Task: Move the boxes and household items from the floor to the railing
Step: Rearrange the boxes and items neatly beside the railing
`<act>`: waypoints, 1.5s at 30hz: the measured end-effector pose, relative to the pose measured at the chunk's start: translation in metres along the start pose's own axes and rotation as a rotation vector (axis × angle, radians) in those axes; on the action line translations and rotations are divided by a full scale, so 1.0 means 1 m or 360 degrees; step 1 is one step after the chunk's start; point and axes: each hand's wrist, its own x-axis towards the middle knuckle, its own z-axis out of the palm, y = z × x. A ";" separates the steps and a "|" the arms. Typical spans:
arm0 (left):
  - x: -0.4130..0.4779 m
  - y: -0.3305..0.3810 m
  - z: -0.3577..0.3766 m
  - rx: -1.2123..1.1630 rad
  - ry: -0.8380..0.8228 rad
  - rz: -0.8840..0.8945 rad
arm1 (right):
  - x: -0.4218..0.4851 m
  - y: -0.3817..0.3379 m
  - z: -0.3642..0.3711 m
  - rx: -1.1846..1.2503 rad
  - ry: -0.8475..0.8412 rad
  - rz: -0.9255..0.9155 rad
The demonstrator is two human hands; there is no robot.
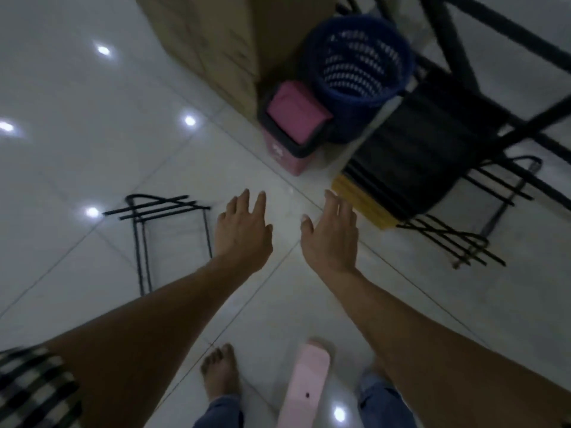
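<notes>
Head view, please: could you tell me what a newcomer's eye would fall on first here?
Two bare hands, the left hand and right hand, reach out empty over the pale tiled floor at centre. Just beyond them sit a blue basket and a pink bin, beside a tall cardboard box at top.

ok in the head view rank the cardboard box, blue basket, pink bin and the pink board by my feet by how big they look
1. cardboard box, cropped by the frame
2. blue basket
3. pink bin
The pink board sits much nearer the camera and is cropped, so I leave it unranked.
</notes>
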 end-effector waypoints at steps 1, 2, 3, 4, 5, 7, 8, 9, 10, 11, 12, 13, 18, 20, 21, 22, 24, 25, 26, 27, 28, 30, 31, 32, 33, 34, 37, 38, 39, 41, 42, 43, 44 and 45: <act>-0.008 -0.029 -0.002 -0.0013 0.0008 -0.0089 | -0.007 -0.024 0.016 0.0004 -0.0063 -0.0048; -0.017 -0.056 -0.002 -0.0028 0.0009 -0.0173 | -0.015 -0.045 0.032 0.0011 -0.0122 -0.0092; -0.026 -0.083 -0.001 -0.0043 0.0007 -0.0251 | -0.023 -0.066 0.047 0.0016 -0.0178 -0.0139; -0.036 -0.109 0.003 -0.0058 0.0000 -0.0329 | -0.031 -0.086 0.063 0.0016 -0.0236 -0.0188; -0.046 -0.134 0.007 -0.0076 -0.0008 -0.0406 | -0.039 -0.105 0.078 0.0014 -0.0292 -0.0235; -0.065 -0.180 0.021 -0.0119 -0.0027 -0.0546 | -0.055 -0.138 0.108 0.0024 -0.0396 -0.0307; -0.074 -0.199 0.029 -0.0143 -0.0043 -0.0607 | -0.063 -0.152 0.123 0.0032 -0.0449 -0.0329; -0.081 -0.217 0.038 -0.0166 -0.0059 -0.0661 | -0.070 -0.164 0.139 0.0040 -0.0507 -0.0344; -0.086 -0.233 0.047 -0.0193 -0.0077 -0.0705 | -0.077 -0.174 0.155 0.0045 -0.0573 -0.0346; -0.091 -0.249 0.056 -0.0228 -0.0104 -0.0740 | -0.084 -0.184 0.171 0.0047 -0.0641 -0.0341; -0.094 -0.263 0.065 -0.0260 -0.0139 -0.0764 | -0.091 -0.193 0.187 0.0042 -0.0703 -0.0336; -0.097 -0.276 0.075 -0.0286 -0.0179 -0.0779 | -0.097 -0.200 0.202 0.0031 -0.0766 -0.0324; -0.101 -0.318 0.121 -0.0419 -0.0405 -0.0708 | -0.113 -0.220 0.267 0.0024 -0.0999 -0.0097; -0.099 -0.328 0.137 -0.0437 -0.0510 -0.0636 | -0.112 -0.224 0.287 0.0012 -0.1055 0.0032; -0.097 -0.332 0.143 -0.0444 -0.0559 -0.0595 | -0.111 -0.226 0.296 -0.0007 -0.1083 0.0086; -0.095 -0.334 0.147 -0.0458 -0.0591 -0.0559 | -0.109 -0.227 0.304 -0.0034 -0.1113 0.0124; -0.090 -0.337 0.154 -0.0510 -0.0635 -0.0513 | -0.106 -0.229 0.318 -0.0050 -0.1145 0.0172; -0.088 -0.338 0.157 -0.0540 -0.0645 -0.0498 | -0.105 -0.228 0.325 -0.0020 -0.1133 0.0189; -0.086 -0.339 0.160 -0.0573 -0.0652 -0.0482 | -0.104 -0.228 0.331 0.0025 -0.1110 0.0206; -0.084 -0.339 0.162 -0.0607 -0.0661 -0.0468 | -0.104 -0.227 0.334 0.0071 -0.1091 0.0226; -0.084 -0.339 0.163 -0.0628 -0.0673 -0.0456 | -0.104 -0.226 0.338 0.0100 -0.1076 0.0241; -0.083 -0.338 0.164 -0.0579 -0.0688 -0.0425 | -0.105 -0.224 0.340 0.0126 -0.1039 0.0249; -0.084 -0.337 0.164 -0.0510 -0.0679 -0.0407 | -0.106 -0.224 0.338 0.0135 -0.0998 0.0246; -0.085 -0.336 0.163 -0.0437 -0.0657 -0.0388 | -0.107 -0.226 0.335 0.0147 -0.0951 0.0235; -0.087 -0.334 0.162 -0.0381 -0.0635 -0.0375 | -0.108 -0.227 0.331 0.0174 -0.0913 0.0220; -0.089 -0.331 0.160 -0.0343 -0.0612 -0.0366 | -0.110 -0.229 0.327 0.0208 -0.0892 0.0206; -0.101 -0.318 0.150 -0.0325 -0.0578 -0.0352 | -0.113 -0.233 0.306 0.0294 -0.0849 0.0136; -0.107 -0.311 0.144 -0.0350 -0.0551 -0.0355 | -0.114 -0.234 0.295 0.0314 -0.0836 0.0109; -0.112 -0.304 0.137 -0.0377 -0.0508 -0.0364 | -0.114 -0.236 0.283 0.0333 -0.0823 0.0079; -0.123 -0.287 0.118 -0.0409 -0.0408 -0.0384 | -0.115 -0.239 0.255 0.0359 -0.0795 0.0016; -0.128 -0.277 0.107 -0.0418 -0.0360 -0.0401 | -0.116 -0.242 0.238 0.0373 -0.0782 -0.0018; -0.134 -0.267 0.094 -0.0433 -0.0322 -0.0427 | -0.117 -0.244 0.218 0.0394 -0.0771 -0.0048; -0.141 -0.256 0.079 -0.0447 -0.0285 -0.0461 | -0.120 -0.245 0.197 0.0421 -0.0760 -0.0066; -0.148 -0.244 0.063 -0.0452 -0.0247 -0.0491 | -0.123 -0.246 0.173 0.0449 -0.0746 -0.0080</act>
